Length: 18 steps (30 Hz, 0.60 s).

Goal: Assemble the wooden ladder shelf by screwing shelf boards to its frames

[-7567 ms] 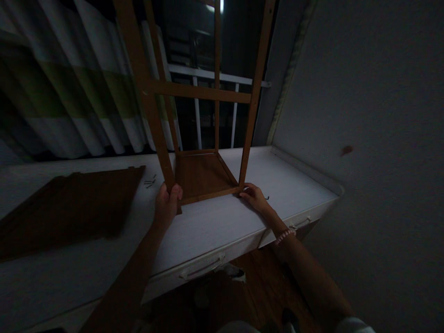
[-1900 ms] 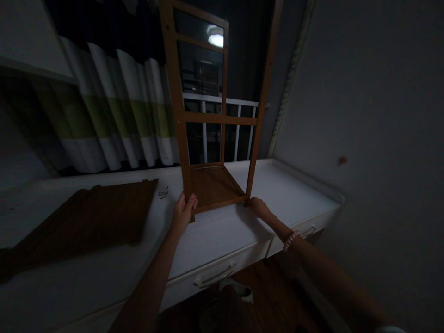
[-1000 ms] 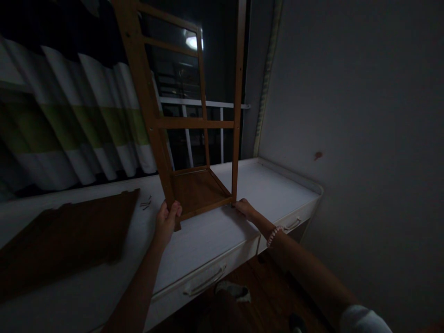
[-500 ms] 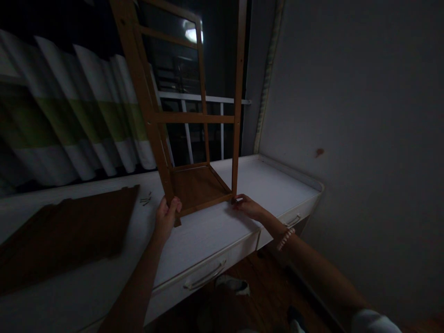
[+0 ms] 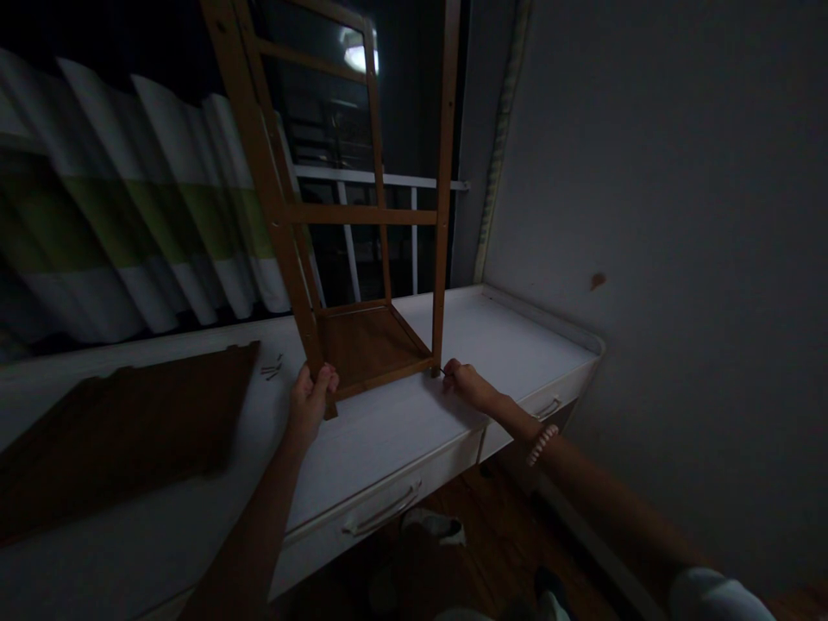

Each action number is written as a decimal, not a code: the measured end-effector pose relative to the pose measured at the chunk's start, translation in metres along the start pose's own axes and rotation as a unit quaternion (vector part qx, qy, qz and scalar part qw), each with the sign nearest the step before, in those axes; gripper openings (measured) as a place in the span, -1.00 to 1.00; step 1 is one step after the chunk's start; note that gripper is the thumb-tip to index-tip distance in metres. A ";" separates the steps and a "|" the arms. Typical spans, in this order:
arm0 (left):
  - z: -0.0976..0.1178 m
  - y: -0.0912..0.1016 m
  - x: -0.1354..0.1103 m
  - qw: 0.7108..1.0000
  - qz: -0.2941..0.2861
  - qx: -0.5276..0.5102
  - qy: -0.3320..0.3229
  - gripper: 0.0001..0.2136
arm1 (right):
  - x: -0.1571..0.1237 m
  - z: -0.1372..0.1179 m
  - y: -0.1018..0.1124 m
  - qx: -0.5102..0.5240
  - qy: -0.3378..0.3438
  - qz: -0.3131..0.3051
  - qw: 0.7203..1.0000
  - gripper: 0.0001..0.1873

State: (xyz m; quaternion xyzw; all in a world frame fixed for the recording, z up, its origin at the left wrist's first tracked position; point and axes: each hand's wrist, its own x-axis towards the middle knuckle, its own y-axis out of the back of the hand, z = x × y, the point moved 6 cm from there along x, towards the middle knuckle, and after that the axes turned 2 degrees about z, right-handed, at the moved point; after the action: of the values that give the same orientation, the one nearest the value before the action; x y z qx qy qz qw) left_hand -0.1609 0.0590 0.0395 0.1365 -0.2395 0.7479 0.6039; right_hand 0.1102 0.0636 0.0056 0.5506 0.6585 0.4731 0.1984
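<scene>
Left hand [image 5: 309, 398] is gripping the front-left post of the wooden shelf frame [image 5: 362, 259], which is standing upright on the white desk [image 5: 414, 423]. Right hand [image 5: 467, 385] is pinching something small and dark at the front-right post's foot; exact item unclear. Judgement: the left grip is steadying the frame, so fingertip work stays aligned. 1 dark panel [image 5: 129, 423] is lying apart, screws [image 5: 272, 371] beside it.

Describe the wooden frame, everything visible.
The wooden frame is an orange-brown shelf skeleton: four slim uprights, crossbars, and one dark panel set in near its foot. It stands on the white counter, leaning a little left, its top out of view. The left hand grips the near-left upright; the right hand is at the near-right foot.
</scene>
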 end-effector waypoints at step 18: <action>0.002 -0.002 -0.001 1.000 -0.008 -0.003 -0.014 -0.74 | -0.004 -0.036 0.009 -0.342 0.020 -0.082 0.936 -0.72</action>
State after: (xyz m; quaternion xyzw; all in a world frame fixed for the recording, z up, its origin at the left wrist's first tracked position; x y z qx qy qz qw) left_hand -0.1593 0.0568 0.0411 0.1472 -0.2489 0.7402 0.6070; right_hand 0.0885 0.0450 0.0290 0.3840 0.5034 0.6626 0.4001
